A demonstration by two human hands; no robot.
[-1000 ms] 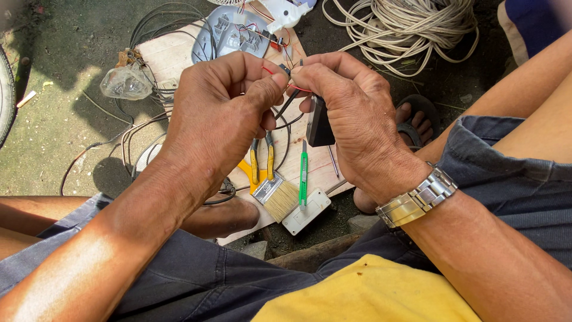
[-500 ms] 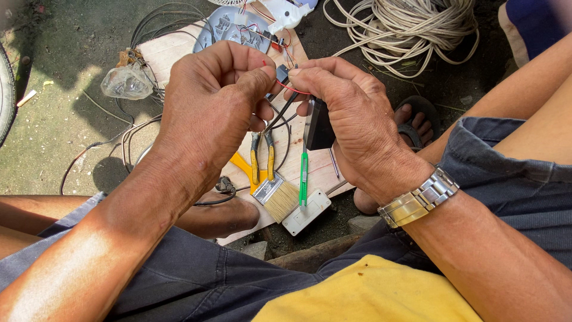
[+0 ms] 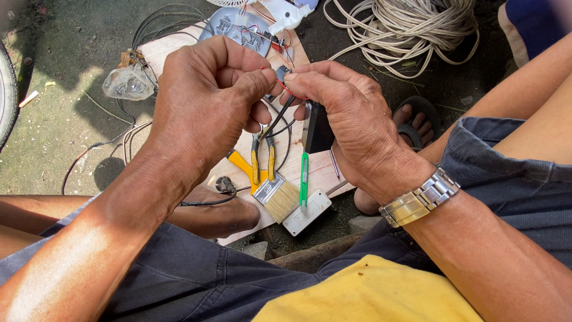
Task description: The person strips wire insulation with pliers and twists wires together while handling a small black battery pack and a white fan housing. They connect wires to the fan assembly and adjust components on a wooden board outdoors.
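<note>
My left hand [image 3: 205, 107] and my right hand [image 3: 345, 119] are held close together above a wooden board [image 3: 322, 170]. Both pinch thin wires [image 3: 280, 116], a red one and black ones, between thumb and fingers. A small black box [image 3: 317, 128] hangs under my right hand, which wears a metal wristwatch [image 3: 420, 197]. On the board below lie yellow-handled pliers [image 3: 259, 164], a small paintbrush [image 3: 279, 197], a green utility knife [image 3: 304, 179] and a white rectangular block [image 3: 307, 213].
A coil of white cable [image 3: 405, 27] lies at the top right. A grey plastic part with circuitry [image 3: 238, 30] and a crumpled clear bag [image 3: 128, 83] sit at the board's far end. Loose black wires trail over the concrete ground. A sandalled foot [image 3: 414, 122] rests right of the board.
Both hands have shifted slightly while working the wires between the fingertips; the right hand's fingers have closed further over the wires. The tools on the board have not moved.
</note>
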